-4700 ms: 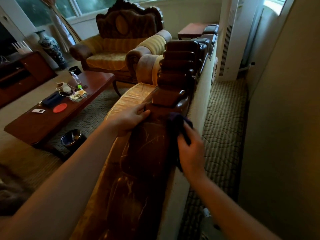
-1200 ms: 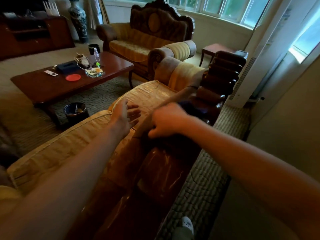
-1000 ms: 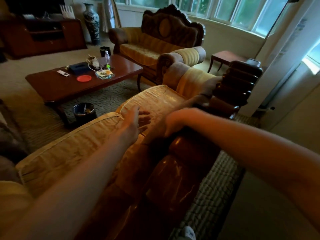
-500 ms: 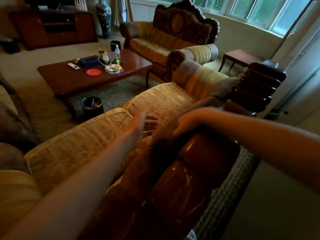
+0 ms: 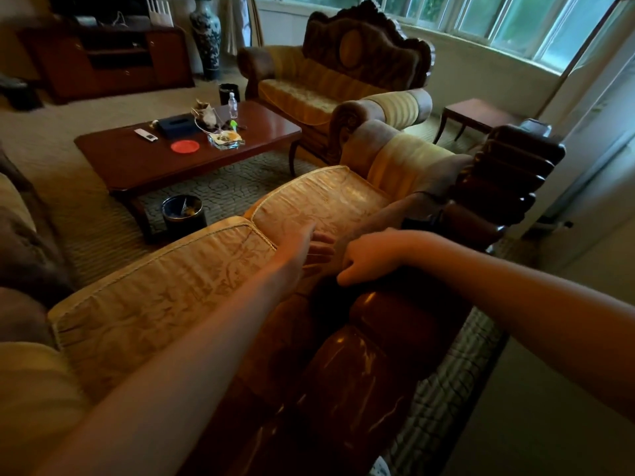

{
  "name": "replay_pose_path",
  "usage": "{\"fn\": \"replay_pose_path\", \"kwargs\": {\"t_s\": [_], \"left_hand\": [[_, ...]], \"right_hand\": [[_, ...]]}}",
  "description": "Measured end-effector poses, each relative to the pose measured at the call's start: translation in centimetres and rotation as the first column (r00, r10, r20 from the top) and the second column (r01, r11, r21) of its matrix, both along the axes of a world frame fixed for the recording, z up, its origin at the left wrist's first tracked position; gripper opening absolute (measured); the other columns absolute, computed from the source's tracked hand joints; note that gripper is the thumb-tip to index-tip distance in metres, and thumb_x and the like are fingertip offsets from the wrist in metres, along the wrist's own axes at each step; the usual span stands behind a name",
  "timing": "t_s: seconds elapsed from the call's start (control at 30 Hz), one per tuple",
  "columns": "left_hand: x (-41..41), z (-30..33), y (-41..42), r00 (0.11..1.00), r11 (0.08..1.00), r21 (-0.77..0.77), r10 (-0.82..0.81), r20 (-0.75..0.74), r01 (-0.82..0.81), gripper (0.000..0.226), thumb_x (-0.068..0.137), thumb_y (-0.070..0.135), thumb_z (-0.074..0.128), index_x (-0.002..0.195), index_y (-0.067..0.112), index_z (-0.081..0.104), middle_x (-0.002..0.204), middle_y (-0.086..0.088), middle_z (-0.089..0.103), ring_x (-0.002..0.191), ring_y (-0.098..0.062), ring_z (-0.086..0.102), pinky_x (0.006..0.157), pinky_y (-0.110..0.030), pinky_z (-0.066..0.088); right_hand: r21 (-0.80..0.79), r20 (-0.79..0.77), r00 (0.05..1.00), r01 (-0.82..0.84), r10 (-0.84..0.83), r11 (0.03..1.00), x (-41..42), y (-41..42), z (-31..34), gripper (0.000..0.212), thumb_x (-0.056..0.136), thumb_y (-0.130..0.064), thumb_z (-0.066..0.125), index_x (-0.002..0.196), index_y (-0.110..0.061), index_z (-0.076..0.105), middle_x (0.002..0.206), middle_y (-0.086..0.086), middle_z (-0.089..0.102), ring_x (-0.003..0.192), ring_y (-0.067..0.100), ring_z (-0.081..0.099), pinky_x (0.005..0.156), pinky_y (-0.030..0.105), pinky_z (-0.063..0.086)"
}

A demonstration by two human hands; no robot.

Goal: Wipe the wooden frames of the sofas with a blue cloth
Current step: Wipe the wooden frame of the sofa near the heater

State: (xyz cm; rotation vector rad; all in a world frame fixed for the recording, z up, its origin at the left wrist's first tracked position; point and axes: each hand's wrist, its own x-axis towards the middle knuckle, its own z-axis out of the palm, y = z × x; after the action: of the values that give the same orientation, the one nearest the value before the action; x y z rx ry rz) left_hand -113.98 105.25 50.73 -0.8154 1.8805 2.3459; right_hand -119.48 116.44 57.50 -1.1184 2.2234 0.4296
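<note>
The near sofa's glossy dark wooden frame (image 5: 360, 355) runs from the bottom centre up to a carved scrolled end (image 5: 508, 173). My right hand (image 5: 364, 259) reaches across the frame's top rail with its fingers curled down over the cushion side. The blue cloth is almost hidden under it; a dark strip (image 5: 417, 223) just beyond my wrist looks like part of it. My left hand (image 5: 309, 249) lies flat with fingers apart on the yellow back cushion (image 5: 171, 290), right beside my right hand.
A second carved sofa (image 5: 343, 73) stands by the windows. A coffee table (image 5: 154, 163) holds small items, with a black bin (image 5: 184, 211) beside it. A side table (image 5: 474, 113) sits at the far right. A wall (image 5: 567, 389) leaves a narrow carpeted strip (image 5: 446, 389) behind the sofa.
My right hand has come over from the rear of the rail to its cushion side. My left hand has left the wood for the cushion. Over the last second both hands barely shift.
</note>
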Motion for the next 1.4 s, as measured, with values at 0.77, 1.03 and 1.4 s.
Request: {"fn": "replay_pose_path", "kwargs": {"t_s": [0.77, 1.03, 1.4], "left_hand": [[2.2, 0.7, 1.5, 0.994, 0.994, -0.031, -0.100, 0.046, 0.102, 0.042, 0.100, 0.040, 0.033, 0.088, 0.011, 0.062, 0.084, -0.010, 0.063, 0.076, -0.022, 0.057, 0.072, -0.029, 0.043], [4.1, 0.2, 2.5, 0.996, 0.969, -0.237, -0.075, -0.036, 0.065, 0.019, 0.096, 0.008, 0.045, 0.105, 0.005, 0.061, 0.082, -0.006, 0.058, 0.071, -0.014, 0.054, 0.059, -0.024, 0.044], [8.3, -0.8, -0.7, 0.995, 0.905, -0.426, 0.030, 0.099, 0.015, 0.020, 0.091, 0.003, 0.048, 0.085, 0.017, 0.061, 0.087, -0.005, 0.060, 0.084, -0.015, 0.055, 0.066, -0.026, 0.041]], "right_hand": [[-0.855, -0.022, 0.837, 0.268, -0.547, 0.444, 1.3, 6.4, -0.8, 0.025, 0.093, -0.038, 0.050, 0.107, -0.028, 0.069, 0.098, -0.005, 0.066, 0.092, 0.015, 0.059, 0.077, 0.033, 0.047], [-0.579, -0.412, 0.901, -0.146, -0.133, 0.802, 9.9, 5.2, -2.6, 0.033, 0.088, -0.050, 0.044, 0.103, -0.034, 0.068, 0.113, -0.008, 0.057, 0.110, 0.015, 0.048, 0.096, 0.040, 0.031], [0.063, -0.119, 0.984, -0.127, 0.134, 0.990, 8.8, -2.0, -2.4, 0.068, 0.090, -0.057, 0.044, 0.144, -0.017, 0.034, 0.147, 0.008, 0.036, 0.134, 0.030, 0.034, 0.106, 0.046, 0.028]]}}
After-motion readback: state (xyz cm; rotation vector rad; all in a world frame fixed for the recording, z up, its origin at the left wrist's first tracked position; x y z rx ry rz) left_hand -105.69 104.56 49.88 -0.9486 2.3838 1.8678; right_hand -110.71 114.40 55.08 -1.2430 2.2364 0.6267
